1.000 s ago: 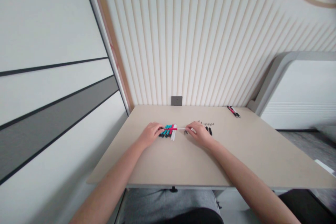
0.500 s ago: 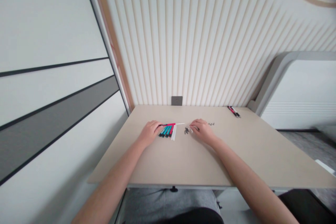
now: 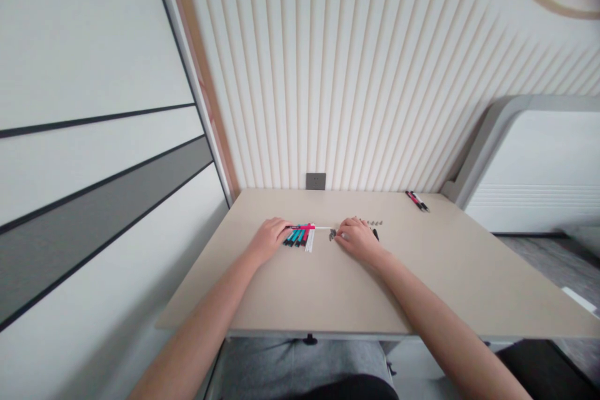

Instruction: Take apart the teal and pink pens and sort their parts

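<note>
My left hand (image 3: 270, 235) is closed on a red pen barrel (image 3: 304, 227), held level with a thin white refill (image 3: 323, 228) sticking out to the right. Below it lie several teal barrels (image 3: 295, 237) with black ends, a red one, and several white refills (image 3: 310, 241) side by side. My right hand (image 3: 355, 236) is low over the table by the refill's tip, fingers bent and drawn together; what they hold is hidden. Small dark grey pieces (image 3: 332, 234) lie at its fingertips. A black piece (image 3: 375, 234) shows past its right side.
Small grey parts (image 3: 376, 223) sit in a row behind my right hand. Two pens (image 3: 417, 200), one red and one black and white, lie at the back right of the beige table (image 3: 300, 294). A socket (image 3: 315, 181) is on the ribbed wall behind.
My right hand has shifted slightly left and down over the small pieces, nearer the refill's tip. The red barrel in my left hand has dipped slightly. A black piece now shows beside my right hand.
</note>
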### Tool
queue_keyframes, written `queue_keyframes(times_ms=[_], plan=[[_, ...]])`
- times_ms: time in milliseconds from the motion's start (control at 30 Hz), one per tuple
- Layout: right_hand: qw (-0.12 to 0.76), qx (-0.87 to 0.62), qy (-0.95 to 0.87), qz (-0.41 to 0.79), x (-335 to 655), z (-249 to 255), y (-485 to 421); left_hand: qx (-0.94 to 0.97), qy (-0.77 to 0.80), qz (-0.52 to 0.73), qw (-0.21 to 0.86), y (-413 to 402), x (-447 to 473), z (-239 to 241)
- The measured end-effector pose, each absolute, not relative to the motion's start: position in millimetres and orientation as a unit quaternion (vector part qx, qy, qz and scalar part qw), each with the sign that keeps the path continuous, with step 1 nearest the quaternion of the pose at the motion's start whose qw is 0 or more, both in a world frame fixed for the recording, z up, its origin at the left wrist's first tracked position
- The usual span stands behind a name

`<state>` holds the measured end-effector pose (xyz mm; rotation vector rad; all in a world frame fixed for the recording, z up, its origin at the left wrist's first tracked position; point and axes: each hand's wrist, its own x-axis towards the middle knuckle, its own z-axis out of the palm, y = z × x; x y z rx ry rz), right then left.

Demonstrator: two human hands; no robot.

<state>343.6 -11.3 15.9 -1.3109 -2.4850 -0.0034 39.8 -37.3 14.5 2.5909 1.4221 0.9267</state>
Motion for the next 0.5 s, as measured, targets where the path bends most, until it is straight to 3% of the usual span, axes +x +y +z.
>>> queue_keyframes(times_ms=[167, 500], plan=[[0.168, -0.469, -0.867, 0.001, 346, 12, -5, 0.836, 0.462, 0.296, 0.018, -37, 39, 14], [0.283, -0.418, -0.863, 0.027, 357, 19, -1, 0.835, 0.466, 0.291, 0.022, -39, 40, 17]])
